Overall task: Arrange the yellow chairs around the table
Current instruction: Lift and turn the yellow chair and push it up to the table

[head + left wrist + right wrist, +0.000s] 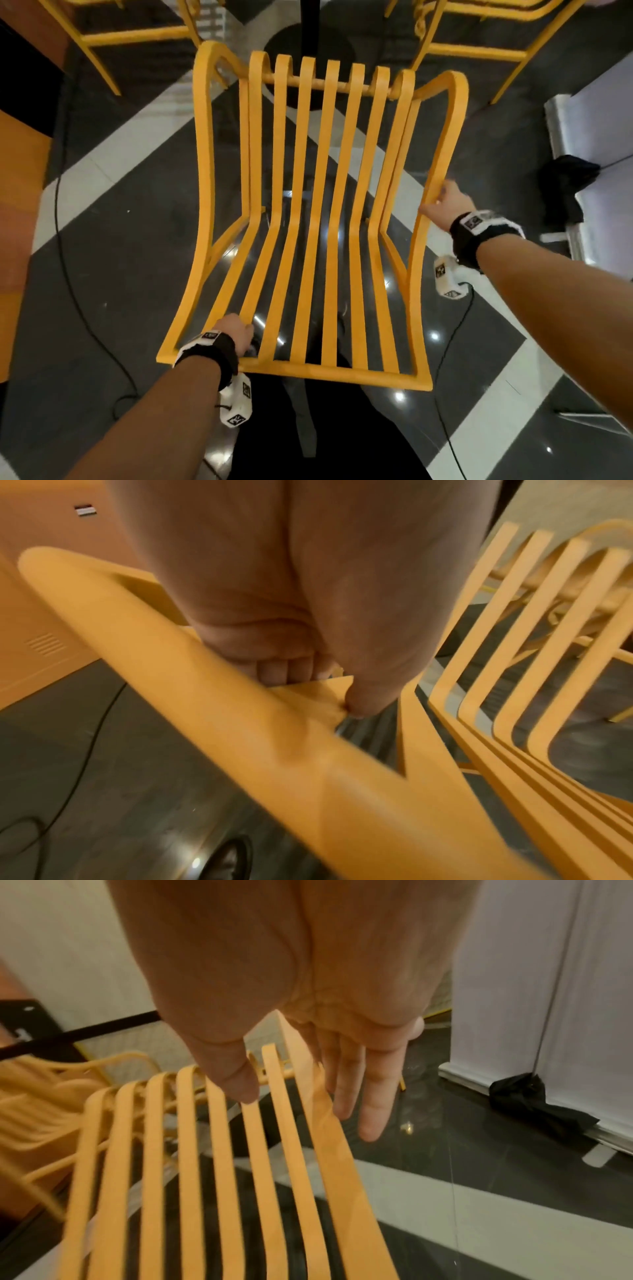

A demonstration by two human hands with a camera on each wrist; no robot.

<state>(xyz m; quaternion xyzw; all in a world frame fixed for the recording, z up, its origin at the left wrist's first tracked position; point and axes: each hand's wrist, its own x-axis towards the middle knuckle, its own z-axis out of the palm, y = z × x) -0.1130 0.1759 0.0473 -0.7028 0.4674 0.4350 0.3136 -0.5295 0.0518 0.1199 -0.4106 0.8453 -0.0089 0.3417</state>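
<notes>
A yellow slatted chair (pixel 342 374) fills the middle of the head view, seen from above and behind. My left hand (pixel 239 334) grips the top rail of its backrest near the left corner. The left wrist view shows that hand (pixel 322 688) with fingers curled under the chair's rail (pixel 240 723) and the thumb pinching it. My right hand (pixel 442 202) touches the right armrest. In the right wrist view, that hand (pixel 308 1110) has straight fingers spread beside the chair's rail (pixel 342 1191). The table's black pedestal (pixel 310 20) stands just beyond the chair's front.
Two more yellow chairs stand at the far left (pixel 137 34) and far right (pixel 479 51) of the pedestal. An orange cabinet (pixel 20 171) lines the left. A white panel (pixel 603 120) and black cloth (pixel 568 178) sit at the right. Black cables (pixel 68 274) cross the glossy floor.
</notes>
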